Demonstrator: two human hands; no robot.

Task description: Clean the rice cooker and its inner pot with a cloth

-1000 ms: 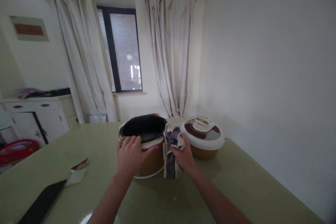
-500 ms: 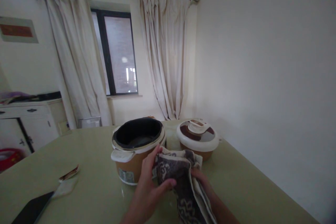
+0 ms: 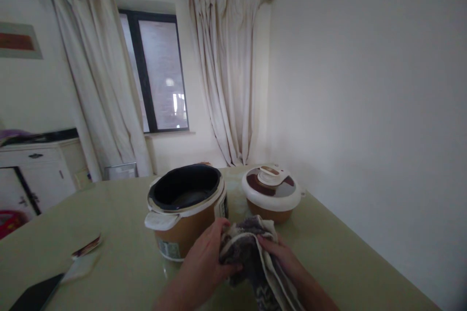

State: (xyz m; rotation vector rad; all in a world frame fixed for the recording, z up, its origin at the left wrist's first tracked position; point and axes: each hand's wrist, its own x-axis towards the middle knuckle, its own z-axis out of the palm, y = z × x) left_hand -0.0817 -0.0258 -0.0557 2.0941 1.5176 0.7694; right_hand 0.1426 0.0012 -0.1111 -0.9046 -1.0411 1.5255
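Between my two hands is a bunched, folded towel (image 3: 251, 252), dark grey-brown with a pale pattern and cream edges. My left hand (image 3: 207, 257) grips its left side, thumb in front and fingers behind. On the right side, my right hand (image 3: 279, 255) is closed round the folds. Just beyond my left hand stands an orange-brown cooker pot (image 3: 200, 226) with white handles and a black inner pot (image 3: 186, 187), its top uncovered. A lidded round pot (image 3: 272, 194), white-rimmed with a brown glass lid, sits behind the towel to the right.
A spatula (image 3: 40, 291) with a dark blade and pale handle lies at the lower left of the pale green table (image 3: 120, 233). The white wall (image 3: 365, 131) borders the table's right side. Curtains (image 3: 226, 77) and a window (image 3: 160, 73) are at the back.
Both hands have lowered a little with the towel, whose upper part is now more crumpled. My right hand's fingers have come over its top. The view has shifted slightly to the right.
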